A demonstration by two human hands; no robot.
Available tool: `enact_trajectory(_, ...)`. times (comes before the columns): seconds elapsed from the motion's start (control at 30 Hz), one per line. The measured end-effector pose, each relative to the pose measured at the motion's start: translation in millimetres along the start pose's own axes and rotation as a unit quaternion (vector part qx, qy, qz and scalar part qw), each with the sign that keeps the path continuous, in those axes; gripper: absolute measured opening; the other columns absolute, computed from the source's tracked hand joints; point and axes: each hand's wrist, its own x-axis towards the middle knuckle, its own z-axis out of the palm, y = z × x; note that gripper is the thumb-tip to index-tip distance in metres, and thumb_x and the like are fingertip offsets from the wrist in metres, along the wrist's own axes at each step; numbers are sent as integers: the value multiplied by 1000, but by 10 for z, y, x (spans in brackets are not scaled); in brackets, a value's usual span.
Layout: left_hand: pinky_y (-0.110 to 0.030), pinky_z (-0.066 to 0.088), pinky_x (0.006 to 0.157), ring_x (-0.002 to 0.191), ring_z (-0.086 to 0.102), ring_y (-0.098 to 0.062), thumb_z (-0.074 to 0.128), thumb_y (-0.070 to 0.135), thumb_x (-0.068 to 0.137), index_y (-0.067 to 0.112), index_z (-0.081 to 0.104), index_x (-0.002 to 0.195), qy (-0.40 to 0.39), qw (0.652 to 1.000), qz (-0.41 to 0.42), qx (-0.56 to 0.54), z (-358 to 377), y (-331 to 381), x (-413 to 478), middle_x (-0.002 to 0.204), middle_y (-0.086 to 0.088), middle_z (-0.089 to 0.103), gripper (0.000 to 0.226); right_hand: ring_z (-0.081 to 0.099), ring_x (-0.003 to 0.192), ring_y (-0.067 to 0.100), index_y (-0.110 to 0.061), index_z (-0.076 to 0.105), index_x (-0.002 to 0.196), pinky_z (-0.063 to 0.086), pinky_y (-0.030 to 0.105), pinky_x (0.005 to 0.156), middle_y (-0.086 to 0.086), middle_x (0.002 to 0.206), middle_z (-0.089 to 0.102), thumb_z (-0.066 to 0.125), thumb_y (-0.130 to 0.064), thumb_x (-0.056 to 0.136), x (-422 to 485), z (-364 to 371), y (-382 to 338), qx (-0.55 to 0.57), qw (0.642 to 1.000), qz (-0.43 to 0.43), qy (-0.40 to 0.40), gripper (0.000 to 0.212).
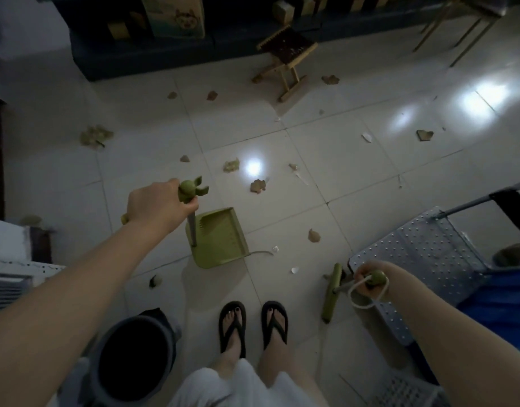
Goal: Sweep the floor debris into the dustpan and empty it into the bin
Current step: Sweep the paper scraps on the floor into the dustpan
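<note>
The green dustpan (pixel 219 239) is held upright by its handle in the left hand (pixel 161 207), while the broom (pixel 331 292) is gripped in the right hand (pixel 370 282), with debris (pixel 258 185) scattered farther off.

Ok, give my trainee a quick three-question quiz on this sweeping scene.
1. True or false: the dustpan already holds debris.
2. Which hand holds the broom handle? A left hand B right hand
3. Where is the bin relative to the feet?

Key: 1 false, it looks empty. 2 B. 3 On the person's left, beside the sandals.
</note>
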Motion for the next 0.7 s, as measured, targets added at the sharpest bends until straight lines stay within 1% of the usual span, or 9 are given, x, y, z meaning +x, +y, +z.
enact_trajectory(0.03,-28,37,57,67,49,-24,47,59,90,19,55,93,2,1000,-5,0,16,-36,11,75,-1,53,42,46,18,19,6,52,33,38,18,23,15,29,45,36,1,96,54,34,-35,24,1000,-2,-13,65)
enact_trajectory(0.07,-28,37,58,68,49,-24,48,60,90,19,55,93,4,1000,-10,1,42,-75,26,75,-1,53,41,47,19,19,8,53,35,38,19,22,16,29,46,33,0,97,106,74,-71,48,999,-3,-25,66)
enact_trajectory(0.13,-28,36,57,68,48,-24,49,59,89,20,56,93,5,1000,-19,1,106,-148,34,76,-1,53,41,49,20,21,8,53,57,39,20,23,18,33,49,31,-4,99,216,182,-137,70,997,-11,-35,48)
enact_trajectory(0.2,-28,34,56,68,49,-24,50,58,89,19,57,92,5,1000,-26,-1,187,-209,33,76,-1,54,40,49,22,18,0,42,67,40,20,24,13,31,48,30,-5,99,274,350,-215,92,995,-17,-24,34)
enact_trajectory(0.27,-28,35,56,68,51,-26,50,58,89,19,57,91,1,999,-35,1,269,-269,7,77,-3,56,40,47,21,17,-4,38,67,39,17,24,11,29,45,31,-5,98,323,513,-284,105,994,-36,-25,32)
enact_trajectory(0.37,-29,40,58,70,57,-29,50,58,88,17,60,92,4,999,-50,-4,404,-359,-68,79,-6,62,42,44,19,16,-4,39,62,35,15,22,10,28,41,38,-4,89,309,694,-386,103,993,-15,-56,27)
enact_trajectory(0.47,-29,41,59,65,51,-26,52,59,87,17,59,89,-8,998,-62,-12,486,-415,-141,73,-5,57,42,43,18,11,-7,42,63,35,14,24,4,26,42,36,-16,100,280,715,-569,110,991,-45,-63,39)
enact_trajectory(0.6,-29,45,60,64,52,-27,52,58,85,16,58,83,-35,996,-77,-17,478,-388,-195,66,-3,52,43,43,20,12,-9,39,63,37,16,25,6,30,40,33,-13,100,258,630,-778,141,985,-26,-91,37)
enact_trajectory(0.7,-28,40,57,62,51,-26,51,56,86,16,56,80,-48,995,-86,-13,441,-354,-210,61,1,44,41,41,21,8,-6,43,64,36,15,25,4,31,41,35,-11,99,276,636,-892,168,978,-31,-118,36)
